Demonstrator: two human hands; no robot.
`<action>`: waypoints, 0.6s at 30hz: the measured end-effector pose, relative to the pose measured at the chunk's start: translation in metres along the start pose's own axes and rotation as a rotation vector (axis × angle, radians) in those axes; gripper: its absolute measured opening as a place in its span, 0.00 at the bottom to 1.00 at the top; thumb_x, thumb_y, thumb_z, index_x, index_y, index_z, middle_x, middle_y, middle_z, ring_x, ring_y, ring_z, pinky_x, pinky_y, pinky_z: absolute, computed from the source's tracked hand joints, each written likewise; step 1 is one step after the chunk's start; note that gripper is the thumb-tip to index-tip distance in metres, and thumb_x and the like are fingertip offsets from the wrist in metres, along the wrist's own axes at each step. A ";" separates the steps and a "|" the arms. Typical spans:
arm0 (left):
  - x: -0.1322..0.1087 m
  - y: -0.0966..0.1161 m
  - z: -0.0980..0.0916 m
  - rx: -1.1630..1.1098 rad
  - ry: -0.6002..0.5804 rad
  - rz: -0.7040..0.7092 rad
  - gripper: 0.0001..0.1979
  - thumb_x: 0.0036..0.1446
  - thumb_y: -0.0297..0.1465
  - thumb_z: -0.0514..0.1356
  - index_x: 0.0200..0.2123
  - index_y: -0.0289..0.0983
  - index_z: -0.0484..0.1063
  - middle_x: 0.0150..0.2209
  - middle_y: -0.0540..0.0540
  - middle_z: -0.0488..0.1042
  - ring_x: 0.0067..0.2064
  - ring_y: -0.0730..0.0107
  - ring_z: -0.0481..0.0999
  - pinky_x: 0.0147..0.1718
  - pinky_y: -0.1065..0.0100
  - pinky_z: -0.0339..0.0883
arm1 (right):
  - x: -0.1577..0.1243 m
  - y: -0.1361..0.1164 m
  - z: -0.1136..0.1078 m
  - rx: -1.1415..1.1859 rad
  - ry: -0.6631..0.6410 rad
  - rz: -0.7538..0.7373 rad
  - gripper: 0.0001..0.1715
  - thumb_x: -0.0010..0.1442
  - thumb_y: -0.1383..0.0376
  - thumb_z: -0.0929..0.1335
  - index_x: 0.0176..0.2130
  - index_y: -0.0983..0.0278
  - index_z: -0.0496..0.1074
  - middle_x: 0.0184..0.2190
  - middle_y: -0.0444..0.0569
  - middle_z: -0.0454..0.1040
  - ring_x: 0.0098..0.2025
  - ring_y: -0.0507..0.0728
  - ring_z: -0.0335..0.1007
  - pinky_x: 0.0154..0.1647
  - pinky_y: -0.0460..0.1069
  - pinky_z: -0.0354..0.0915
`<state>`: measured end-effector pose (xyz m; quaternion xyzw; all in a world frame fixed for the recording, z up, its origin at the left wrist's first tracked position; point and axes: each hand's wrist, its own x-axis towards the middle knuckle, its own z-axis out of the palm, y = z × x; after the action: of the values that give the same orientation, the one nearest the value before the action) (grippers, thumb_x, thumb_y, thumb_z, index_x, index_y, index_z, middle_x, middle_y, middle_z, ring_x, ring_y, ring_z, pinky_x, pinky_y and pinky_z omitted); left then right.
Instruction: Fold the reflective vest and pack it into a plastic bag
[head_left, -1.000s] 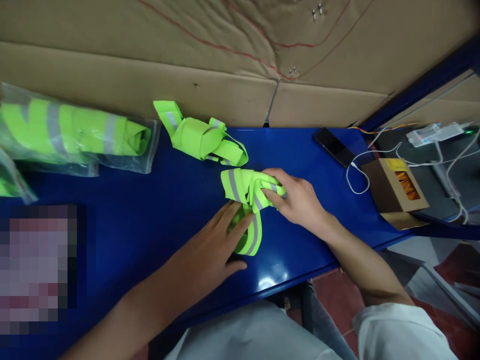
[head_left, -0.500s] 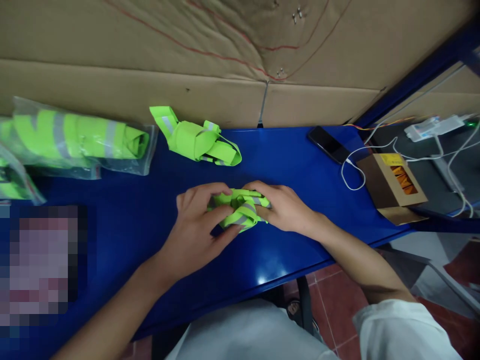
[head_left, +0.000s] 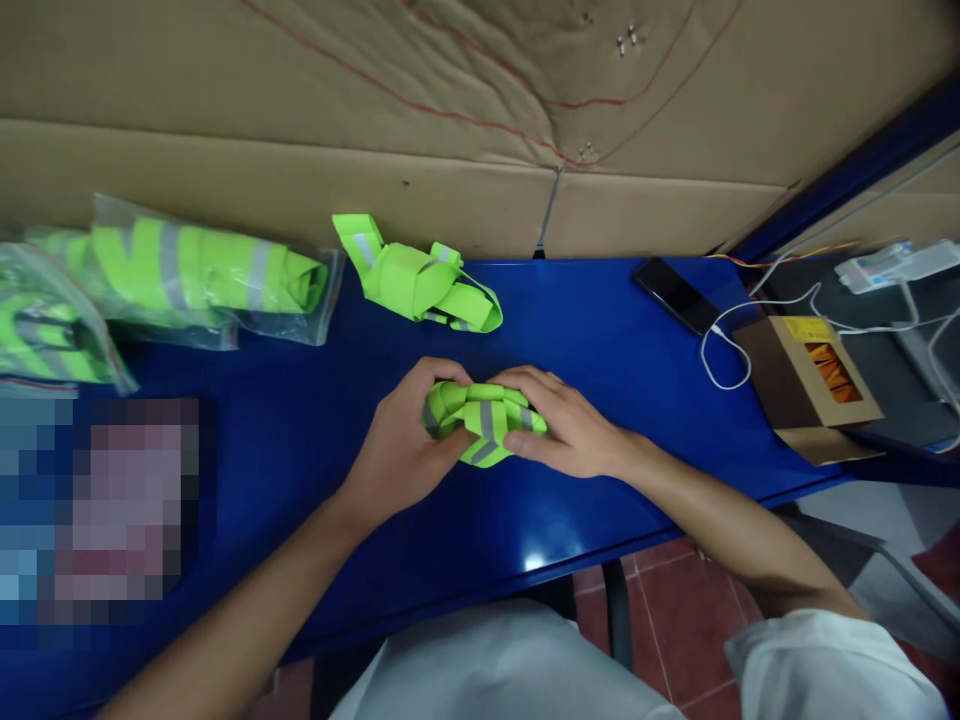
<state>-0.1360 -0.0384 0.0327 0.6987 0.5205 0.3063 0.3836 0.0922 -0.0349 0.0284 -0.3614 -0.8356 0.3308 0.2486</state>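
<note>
A neon-green strap bundle with grey reflective stripes (head_left: 484, 422) lies bunched on the blue table (head_left: 315, 450) in front of me. My left hand (head_left: 401, 445) wraps its fingers round the bundle's left side. My right hand (head_left: 566, 430) presses and grips it from the right. Both hands squeeze the bundle into a compact lump. A second folded green strap bundle (head_left: 420, 280) rests farther back near the cardboard wall, apart from my hands.
Clear bags holding green reflective straps (head_left: 202, 275) lie at the back left. A black phone (head_left: 671, 292) with a white cable and an open brown box (head_left: 814, 385) sit at the right. A cardboard wall (head_left: 480, 110) closes the back. The table's front edge is near my body.
The loose strap with a hanging tail has been gathered into a tight bundle. My left hand moved from lying flat on the tail to gripping the bundle's left side.
</note>
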 end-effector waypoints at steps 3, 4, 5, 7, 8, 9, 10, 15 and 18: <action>-0.003 0.006 0.002 -0.003 0.050 -0.013 0.13 0.52 0.28 0.64 0.42 0.42 0.70 0.39 0.54 0.75 0.37 0.70 0.73 0.36 0.68 0.67 | 0.000 -0.009 0.000 -0.028 0.011 0.121 0.35 0.62 0.45 0.73 0.58 0.61 0.65 0.53 0.55 0.77 0.50 0.64 0.74 0.51 0.57 0.66; -0.003 0.007 0.002 -0.013 0.053 -0.021 0.13 0.51 0.28 0.65 0.42 0.42 0.70 0.38 0.54 0.74 0.37 0.71 0.73 0.36 0.69 0.66 | 0.000 -0.011 0.000 -0.019 0.013 0.171 0.33 0.62 0.46 0.73 0.57 0.61 0.65 0.49 0.53 0.78 0.46 0.62 0.75 0.47 0.55 0.67; -0.003 0.007 0.001 -0.031 0.044 -0.034 0.13 0.51 0.28 0.66 0.41 0.42 0.71 0.37 0.55 0.74 0.36 0.71 0.72 0.34 0.70 0.66 | 0.000 -0.013 0.000 0.011 0.008 0.213 0.31 0.63 0.47 0.73 0.56 0.62 0.66 0.45 0.50 0.79 0.42 0.59 0.76 0.42 0.52 0.67; -0.001 0.006 -0.003 -0.099 -0.039 -0.069 0.12 0.51 0.29 0.66 0.40 0.42 0.71 0.36 0.55 0.73 0.35 0.73 0.71 0.32 0.71 0.65 | 0.000 -0.014 -0.001 0.111 -0.023 0.260 0.27 0.64 0.49 0.72 0.54 0.62 0.68 0.39 0.46 0.78 0.36 0.55 0.74 0.35 0.48 0.65; 0.001 0.005 -0.006 -0.142 -0.101 -0.084 0.12 0.51 0.29 0.66 0.40 0.42 0.71 0.35 0.55 0.72 0.34 0.73 0.71 0.31 0.72 0.65 | 0.000 -0.014 -0.001 0.168 -0.041 0.269 0.25 0.65 0.50 0.72 0.53 0.62 0.69 0.37 0.44 0.77 0.34 0.54 0.73 0.33 0.47 0.64; 0.003 0.004 -0.009 -0.184 -0.164 -0.096 0.11 0.52 0.30 0.66 0.40 0.42 0.71 0.35 0.55 0.72 0.34 0.74 0.71 0.31 0.73 0.65 | 0.000 -0.013 -0.002 0.220 -0.050 0.275 0.24 0.65 0.50 0.72 0.51 0.62 0.70 0.37 0.44 0.77 0.34 0.53 0.72 0.32 0.46 0.64; 0.005 0.002 -0.012 -0.223 -0.226 -0.101 0.11 0.53 0.30 0.66 0.41 0.42 0.71 0.36 0.55 0.72 0.34 0.74 0.71 0.31 0.73 0.66 | 0.000 -0.012 -0.002 0.266 -0.050 0.279 0.22 0.65 0.51 0.73 0.50 0.62 0.71 0.37 0.44 0.77 0.34 0.52 0.72 0.33 0.46 0.64; 0.011 -0.004 -0.020 -0.459 -0.364 -0.070 0.23 0.54 0.36 0.69 0.52 0.43 0.69 0.49 0.49 0.73 0.49 0.67 0.75 0.42 0.70 0.71 | 0.001 -0.006 -0.005 0.430 -0.009 0.337 0.18 0.63 0.55 0.74 0.47 0.63 0.73 0.38 0.44 0.76 0.37 0.52 0.71 0.36 0.46 0.66; 0.009 0.000 -0.014 -0.564 -0.226 -0.148 0.32 0.52 0.37 0.72 0.57 0.45 0.64 0.54 0.47 0.71 0.51 0.64 0.76 0.45 0.68 0.72 | 0.001 -0.006 -0.008 0.489 0.034 0.356 0.17 0.63 0.55 0.74 0.46 0.62 0.73 0.37 0.44 0.75 0.36 0.52 0.70 0.35 0.45 0.66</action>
<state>-0.1453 -0.0263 0.0402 0.5545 0.4186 0.3303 0.6389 0.0943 -0.0342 0.0384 -0.4370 -0.6505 0.5545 0.2801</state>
